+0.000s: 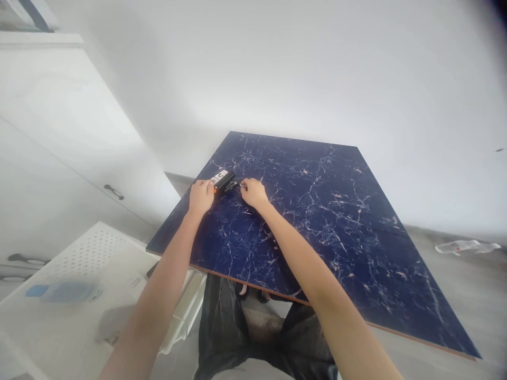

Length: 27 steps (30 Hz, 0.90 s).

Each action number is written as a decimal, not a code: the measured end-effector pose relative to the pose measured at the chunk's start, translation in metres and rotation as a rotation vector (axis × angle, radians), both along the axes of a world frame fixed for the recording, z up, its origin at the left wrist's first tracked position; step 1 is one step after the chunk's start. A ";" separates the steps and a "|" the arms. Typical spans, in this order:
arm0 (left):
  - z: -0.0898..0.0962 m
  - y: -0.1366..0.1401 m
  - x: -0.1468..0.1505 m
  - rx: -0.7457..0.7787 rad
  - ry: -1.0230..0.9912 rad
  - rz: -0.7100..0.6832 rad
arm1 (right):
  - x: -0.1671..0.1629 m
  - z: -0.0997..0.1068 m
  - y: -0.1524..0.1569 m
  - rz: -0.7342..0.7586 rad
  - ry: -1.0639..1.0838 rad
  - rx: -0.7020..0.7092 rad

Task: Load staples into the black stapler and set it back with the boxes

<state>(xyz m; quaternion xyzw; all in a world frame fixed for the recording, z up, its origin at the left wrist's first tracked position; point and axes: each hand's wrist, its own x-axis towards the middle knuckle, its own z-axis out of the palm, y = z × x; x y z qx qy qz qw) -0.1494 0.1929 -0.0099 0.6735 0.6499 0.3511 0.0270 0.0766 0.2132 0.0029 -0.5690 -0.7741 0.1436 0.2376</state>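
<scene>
A black stapler (226, 180) with a white label on top and a bit of orange near its rear lies toward the left of the dark blue, marble-patterned table (317, 211). My left hand (202, 196) is closed around the rear end of the stapler. Just right of its front end, my right hand (254, 192) is held in a pinch, with a small pale bit showing at the fingertips. That bit is too small to name, and the curled fingers partly hide it.
To the left, a white cabinet (71, 148) with dark handles stands by a low white unit (130, 253), on which a blurred blue-capped bottle (65, 291) lies. A crumpled clear plastic piece (467, 247) is on the floor at right. A white wall (301, 68) rises behind the table.
</scene>
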 end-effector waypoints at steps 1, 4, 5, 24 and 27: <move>0.000 -0.003 0.004 0.000 0.001 -0.003 | -0.002 0.000 0.000 -0.006 0.010 0.000; 0.003 -0.015 0.013 -0.024 0.002 -0.049 | -0.008 0.002 -0.002 -0.026 0.052 -0.003; 0.004 -0.018 0.015 -0.036 0.003 -0.072 | -0.008 0.002 -0.004 -0.038 0.069 0.000; 0.007 0.004 -0.039 -0.170 -0.107 0.105 | -0.029 0.006 -0.035 -0.018 0.277 -0.036; 0.011 0.020 -0.029 -0.039 0.005 -0.040 | -0.029 0.007 -0.038 -0.012 0.283 -0.040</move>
